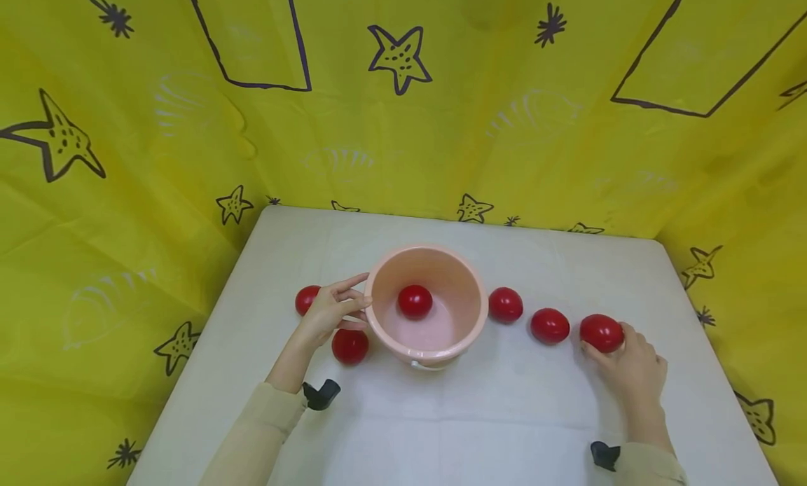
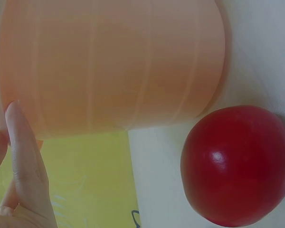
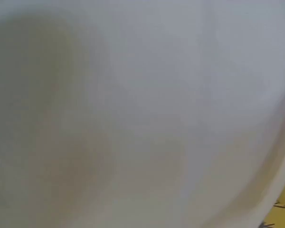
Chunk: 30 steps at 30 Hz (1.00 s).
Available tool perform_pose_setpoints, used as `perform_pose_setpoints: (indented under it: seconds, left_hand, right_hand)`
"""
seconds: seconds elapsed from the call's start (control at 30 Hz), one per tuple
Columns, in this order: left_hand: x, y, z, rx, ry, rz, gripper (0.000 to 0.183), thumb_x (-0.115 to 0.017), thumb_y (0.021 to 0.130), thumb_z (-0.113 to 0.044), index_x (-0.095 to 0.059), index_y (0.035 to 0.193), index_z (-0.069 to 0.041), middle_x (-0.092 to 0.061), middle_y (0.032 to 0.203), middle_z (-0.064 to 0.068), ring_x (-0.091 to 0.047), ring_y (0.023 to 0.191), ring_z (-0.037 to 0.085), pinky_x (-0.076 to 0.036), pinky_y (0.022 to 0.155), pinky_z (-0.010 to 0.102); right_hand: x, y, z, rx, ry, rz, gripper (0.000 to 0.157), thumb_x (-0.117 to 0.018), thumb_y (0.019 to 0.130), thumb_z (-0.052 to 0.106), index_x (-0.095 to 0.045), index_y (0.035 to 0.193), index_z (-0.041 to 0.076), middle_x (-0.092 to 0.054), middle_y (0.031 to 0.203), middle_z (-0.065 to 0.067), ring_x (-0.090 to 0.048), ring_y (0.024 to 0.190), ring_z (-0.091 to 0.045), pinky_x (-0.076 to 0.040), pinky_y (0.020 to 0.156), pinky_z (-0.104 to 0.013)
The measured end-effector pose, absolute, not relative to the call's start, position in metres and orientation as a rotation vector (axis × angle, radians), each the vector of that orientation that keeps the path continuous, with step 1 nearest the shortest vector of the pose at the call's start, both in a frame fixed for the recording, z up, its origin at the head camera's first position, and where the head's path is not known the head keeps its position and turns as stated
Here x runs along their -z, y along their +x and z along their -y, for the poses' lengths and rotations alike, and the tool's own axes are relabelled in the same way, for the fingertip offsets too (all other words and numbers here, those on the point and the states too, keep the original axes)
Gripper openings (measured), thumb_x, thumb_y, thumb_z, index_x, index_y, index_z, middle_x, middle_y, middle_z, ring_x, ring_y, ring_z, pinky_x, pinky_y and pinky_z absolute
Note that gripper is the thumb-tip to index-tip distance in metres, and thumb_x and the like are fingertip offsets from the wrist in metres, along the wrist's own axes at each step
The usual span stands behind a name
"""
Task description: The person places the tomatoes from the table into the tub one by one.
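Note:
My left hand point(image 1: 333, 307) holds the rim of a pale pink bucket point(image 1: 424, 346) from its left side, thumb at the lip. One finger point(image 2: 26, 156) lies along the outer wall in the left wrist view. Inside the upright bucket sits a glossy red ball point(image 1: 415, 302). At the far right, my right hand point(image 1: 633, 367) grips a slightly oval red ball point(image 1: 602, 333) between thumb and fingers. Two more red balls point(image 1: 506, 304) point(image 1: 550, 325) lie between it and the bucket. By my left hand are a partly hidden red ball point(image 1: 307, 299) and another red ball point(image 1: 349, 346).
A white-covered table point(image 1: 504, 430) carries everything. Yellow curtains point(image 1: 403, 143) with starfish drawings enclose its back and both sides. The bucket's white handle point(image 1: 427, 366) hangs at its near side. The right wrist view shows mostly blurred white surface.

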<state>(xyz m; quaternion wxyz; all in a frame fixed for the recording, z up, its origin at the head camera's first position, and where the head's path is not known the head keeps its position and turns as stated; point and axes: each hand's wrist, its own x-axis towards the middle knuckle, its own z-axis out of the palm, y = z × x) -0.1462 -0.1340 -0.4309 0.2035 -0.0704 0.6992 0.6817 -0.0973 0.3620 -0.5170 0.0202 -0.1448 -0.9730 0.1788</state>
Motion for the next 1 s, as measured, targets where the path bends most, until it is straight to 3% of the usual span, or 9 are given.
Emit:
perform_pose_setpoints:
  seconds: [0.27, 0.43, 0.63, 1.0]
  left_hand:
    - [0.432, -0.145, 0.135, -1.926, -0.180, -1.925, 0.052, -0.063, 0.085, -0.011, -0.046, 0.134, -0.017, -0.059, 0.102, 0.021, -0.066, 0.070, 0.025, -0.055, 0.069, 0.036]
    - [0.431, -0.145, 0.135, -1.934, -0.160, -1.919, 0.052, -0.062, 0.085, -0.009, -0.046, 0.134, -0.016, -0.060, 0.096, 0.016, -0.065, 0.069, 0.024, -0.055, 0.069, 0.038]
    - [0.431, -0.146, 0.134, -1.928, -0.180, -1.923, 0.051, -0.063, 0.085, -0.010, -0.047, 0.133, -0.018, -0.059, 0.101, 0.020, -0.065, 0.071, 0.025, -0.055, 0.068, 0.036]
    - [0.432, -0.147, 0.133, -1.904, -0.210, -1.958, 0.051, -0.063, 0.084, -0.011, -0.048, 0.132, -0.020, -0.062, 0.094, 0.013, -0.065, 0.073, 0.025, -0.055, 0.068, 0.035]
  right_hand:
    - [0.477, -0.118, -0.346, -0.438, -0.188, 2.956, 0.079, -0.069, 0.072, 0.043, -0.036, 0.128, -0.003, -0.041, 0.118, -0.032, -0.036, 0.106, -0.047, -0.025, 0.087, -0.064]
    - [0.453, -0.137, -0.319, -0.394, -0.035, 2.918, 0.082, -0.073, 0.067, 0.042, -0.037, 0.127, -0.002, -0.042, 0.119, -0.029, -0.036, 0.108, -0.045, -0.026, 0.089, -0.064]
    - [0.428, -0.157, -0.280, -0.368, 0.160, 2.856, 0.081, -0.077, 0.062, 0.038, -0.041, 0.125, 0.001, -0.044, 0.120, -0.024, -0.037, 0.111, -0.042, -0.027, 0.092, -0.061]
    - [0.400, -0.181, -0.209, -0.314, 0.569, 2.744, 0.082, -0.078, 0.059, 0.045, -0.047, 0.123, 0.007, -0.049, 0.122, -0.017, -0.041, 0.114, -0.034, -0.031, 0.094, -0.056]
